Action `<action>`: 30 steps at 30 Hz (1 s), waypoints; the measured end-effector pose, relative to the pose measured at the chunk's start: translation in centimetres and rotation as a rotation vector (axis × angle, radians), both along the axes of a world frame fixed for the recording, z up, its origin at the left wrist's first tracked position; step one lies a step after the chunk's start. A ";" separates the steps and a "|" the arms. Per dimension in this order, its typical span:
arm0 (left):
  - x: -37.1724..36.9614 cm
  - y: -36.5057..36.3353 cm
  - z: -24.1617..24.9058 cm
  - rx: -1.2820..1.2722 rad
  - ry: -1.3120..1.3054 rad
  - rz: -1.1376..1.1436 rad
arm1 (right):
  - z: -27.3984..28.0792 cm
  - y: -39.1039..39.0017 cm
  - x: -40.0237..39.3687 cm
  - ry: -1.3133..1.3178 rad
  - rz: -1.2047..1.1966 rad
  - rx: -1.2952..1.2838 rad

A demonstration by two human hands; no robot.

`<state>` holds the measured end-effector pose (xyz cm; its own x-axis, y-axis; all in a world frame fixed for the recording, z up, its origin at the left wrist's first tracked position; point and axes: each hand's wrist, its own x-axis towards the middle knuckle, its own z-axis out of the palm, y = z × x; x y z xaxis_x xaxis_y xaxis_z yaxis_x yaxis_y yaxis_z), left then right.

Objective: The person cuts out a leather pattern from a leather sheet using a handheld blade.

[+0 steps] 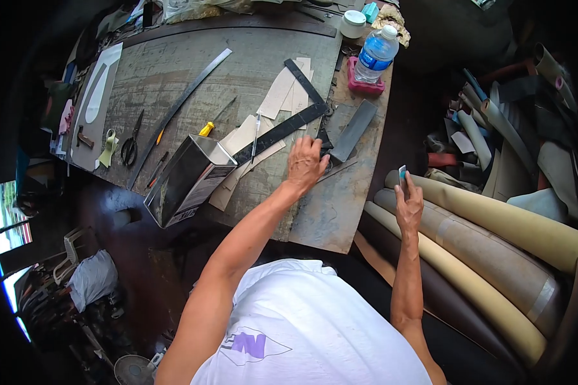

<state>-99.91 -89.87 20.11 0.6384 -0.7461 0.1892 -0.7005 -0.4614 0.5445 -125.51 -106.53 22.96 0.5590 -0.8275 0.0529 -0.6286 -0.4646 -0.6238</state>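
My left hand (pixel 307 162) is over the right part of the worktable, its fingers bent and closed at a small black piece (pixel 325 140). Next to it lies a flat dark grey bar (pixel 356 130). A black L-shaped square ruler (pixel 289 126) rests on pale cut strips (pixel 281 90), its corner just beyond that hand. A pen (pixel 255 138) lies across the ruler. Off the table's right edge, my right hand (pixel 409 206) is raised, pinching a small flat white-and-teal object (pixel 402 173) whose kind I cannot make out.
A water bottle (pixel 376 54) stands on a pink holder (pixel 365 78) beside a white jar (pixel 353 24). A folded black box (pixel 189 176), yellow-handled screwdriver (pixel 207 129), scissors (pixel 130 144), long metal strip (pixel 186 102) and hammer (pixel 85 136) occupy the table. Large material rolls (pixel 494 218) lie at right.
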 end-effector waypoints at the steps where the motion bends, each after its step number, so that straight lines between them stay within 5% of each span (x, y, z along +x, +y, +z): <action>1: 0.0 -1.0 -0.8 0.028 -0.016 0.006 | -0.1 0.8 -1.4 -0.043 -0.013 0.039; 6: 1.1 -1.7 -3.9 0.092 -0.076 -0.026 | -1.2 3.6 -6.3 -0.181 -0.117 0.266; 10: 2.6 0.2 -2.9 -0.221 0.054 0.103 | 0.6 7.0 -4.3 -0.184 -0.102 0.306; 14: 2.8 6.3 -0.8 -0.083 0.402 0.146 | 1.9 11.7 0.9 -0.152 0.097 0.194; 26: 0.7 14.0 -3.3 -0.185 0.406 0.144 | -5.0 20.9 12.5 -0.048 0.334 0.046; 30: 0.4 13.0 -3.2 -0.074 0.486 0.356 | -5.5 21.3 11.8 0.185 0.322 0.023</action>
